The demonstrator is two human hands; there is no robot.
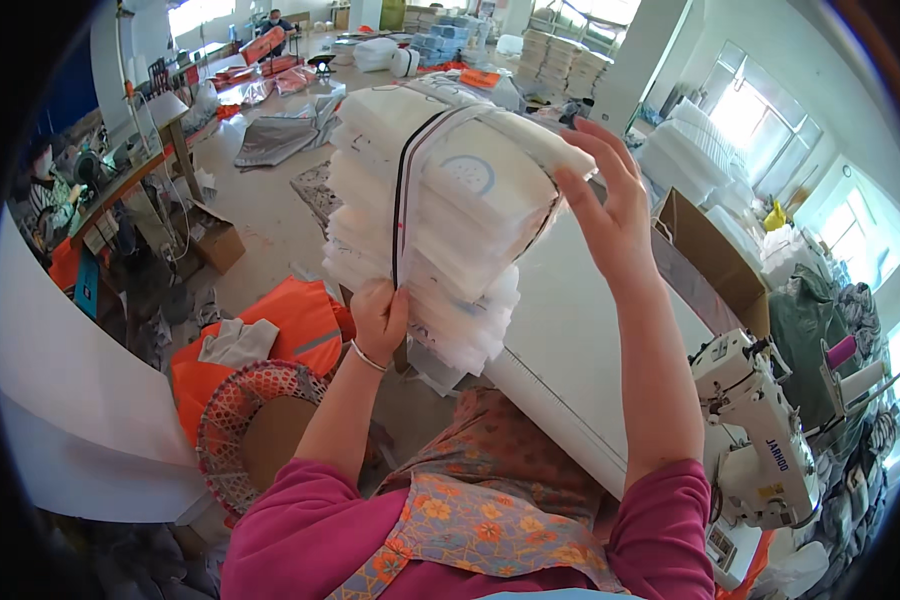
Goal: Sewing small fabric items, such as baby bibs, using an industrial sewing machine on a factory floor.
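A thick bundle of folded, whitish translucent plastic sheets or bags (470, 190) stands tilted in front of me, over the near-left end of the white table. A black, white and grey striped strap (406, 190) runs around it. My left hand (378, 315) is closed on the strap at the bundle's lower left side, a pale bangle on its wrist. At the upper right corner, my right hand (610, 195) has its fingers stretched out and spread, with thumb and fingertips by the bundle's edge. The bundle hides its own underside and far side.
A white sewing machine (760, 430) stands on the table (580, 340) to my right, beside a cardboard box (710, 255). Left of me are orange vests (300, 325) and a round-seated stool with a red patterned rim (220, 410). Other people sit at far-left workstations.
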